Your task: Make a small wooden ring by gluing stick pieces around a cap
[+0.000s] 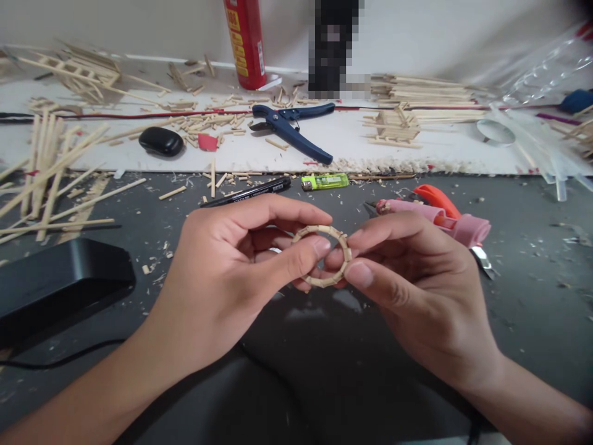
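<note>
A small ring made of short wooden stick segments is held above the dark grey table, between both hands. My left hand pinches its left side with thumb and forefinger. On the right side my right hand grips it with thumb and fingertips. The lower part of the ring is partly hidden by my fingers.
A black marker, a green lighter, blue cutters and a pink and orange tool lie behind my hands. Loose wooden sticks lie at left. A black box sits near left. A red can stands at the back.
</note>
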The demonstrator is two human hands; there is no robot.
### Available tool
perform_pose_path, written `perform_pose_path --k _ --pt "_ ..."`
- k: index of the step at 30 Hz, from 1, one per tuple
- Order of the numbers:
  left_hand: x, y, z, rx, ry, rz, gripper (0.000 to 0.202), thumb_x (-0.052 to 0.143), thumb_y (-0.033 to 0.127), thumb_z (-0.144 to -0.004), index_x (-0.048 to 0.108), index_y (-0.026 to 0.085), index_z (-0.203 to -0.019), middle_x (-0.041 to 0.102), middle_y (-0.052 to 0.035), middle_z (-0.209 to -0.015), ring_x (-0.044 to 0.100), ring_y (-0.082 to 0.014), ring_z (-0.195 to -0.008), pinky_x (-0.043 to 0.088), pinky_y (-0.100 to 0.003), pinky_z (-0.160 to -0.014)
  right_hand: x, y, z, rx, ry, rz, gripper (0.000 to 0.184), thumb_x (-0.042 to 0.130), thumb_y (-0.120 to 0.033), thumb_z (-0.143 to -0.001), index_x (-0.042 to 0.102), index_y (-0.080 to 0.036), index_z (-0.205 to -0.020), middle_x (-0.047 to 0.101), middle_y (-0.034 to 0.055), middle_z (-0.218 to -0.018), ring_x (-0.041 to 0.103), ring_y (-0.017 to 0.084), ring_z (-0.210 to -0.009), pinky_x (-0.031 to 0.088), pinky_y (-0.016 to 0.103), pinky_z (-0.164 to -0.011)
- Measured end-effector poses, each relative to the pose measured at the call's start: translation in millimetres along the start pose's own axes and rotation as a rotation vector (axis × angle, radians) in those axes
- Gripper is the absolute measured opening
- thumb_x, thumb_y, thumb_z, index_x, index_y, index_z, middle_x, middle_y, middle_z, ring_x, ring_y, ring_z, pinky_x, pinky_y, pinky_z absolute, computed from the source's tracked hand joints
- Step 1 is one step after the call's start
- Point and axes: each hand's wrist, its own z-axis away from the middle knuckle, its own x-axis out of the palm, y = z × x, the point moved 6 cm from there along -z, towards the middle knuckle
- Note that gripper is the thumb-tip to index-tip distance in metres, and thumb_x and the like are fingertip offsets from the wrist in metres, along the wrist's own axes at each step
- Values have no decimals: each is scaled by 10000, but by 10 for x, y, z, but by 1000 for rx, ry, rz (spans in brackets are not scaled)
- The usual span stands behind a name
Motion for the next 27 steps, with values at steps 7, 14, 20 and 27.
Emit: perform_pose_path --k 7,14,20,27 --pt "-15 -7 14 16 -7 -29 132 892 266 -862 859 306 -983 784 47 -751 734 -107 -606 608 -114 -566 -21 14 -4 -8 20 6 192 846 -166 -904 808 -338 -981 805 -51 -896 806 141 -821 675 223 -746" --pt "-2 -42 10 -47 -67 54 326 944 194 -742 858 335 -1024 806 24 -854 772 -169 -726 643 -173 -589 -64 5 -19 -16 65 14 172 869 -176 -879 801 -316 -953 795 -44 -870 777 134 -797 652 225 -723" --pt "15 -68 -3 -46 -90 79 411 954 154 -722 847 362 -1061 789 42 -864 752 -133 -748 630 -134 -631 -79 3 -28 -20 107 76 157 875 -194 -874 781 -306 -931 767 -34 -870 752 136 -810 631 246 -721" --pt "-111 -52 -85 51 48 0 337 947 203 -770 846 350 -1055 750 27 -856 671 -103 -708 598 -150 -614 -114 -65 -13 -52 149 512 103 730 -217 -961 650 -276 -988 672 -21 -864 638 146 -747 497 266 -605"
